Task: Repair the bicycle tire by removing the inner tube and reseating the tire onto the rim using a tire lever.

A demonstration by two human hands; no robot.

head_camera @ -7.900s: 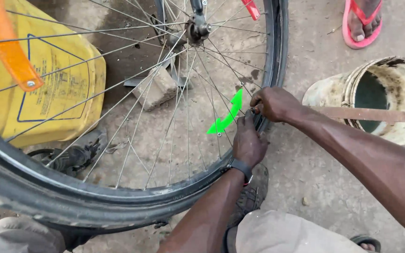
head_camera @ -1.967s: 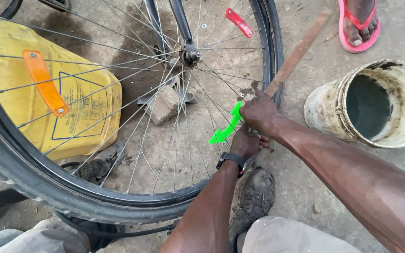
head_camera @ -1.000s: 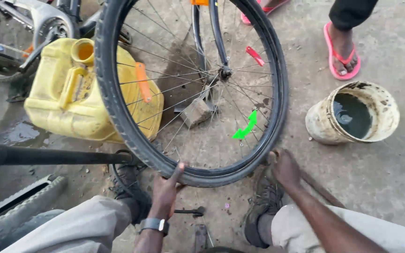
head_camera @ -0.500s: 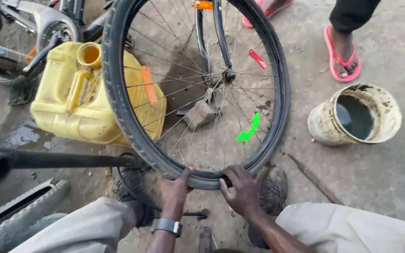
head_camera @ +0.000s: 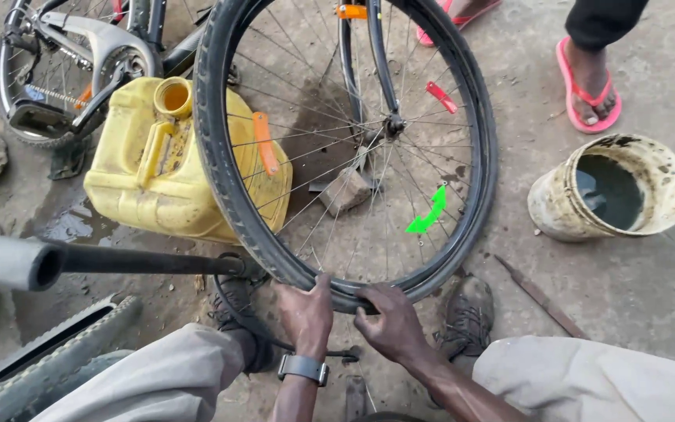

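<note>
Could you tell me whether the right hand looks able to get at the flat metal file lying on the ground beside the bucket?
Probably yes. The right hand rests on the tyre, and the file lies on bare ground to its right, with only the person's right shoe and knee between.

Upright black bicycle wheel [head_camera: 228, 187], spoked

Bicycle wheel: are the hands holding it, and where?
Yes. Both the left hand and right hand grip the wheel at the tyre's bottom edge.

Black tyre [head_camera: 228, 195], yellow jerrycan [head_camera: 158, 172], green reflector [head_camera: 427, 212], pink sandal [head_camera: 587, 90].
</note>
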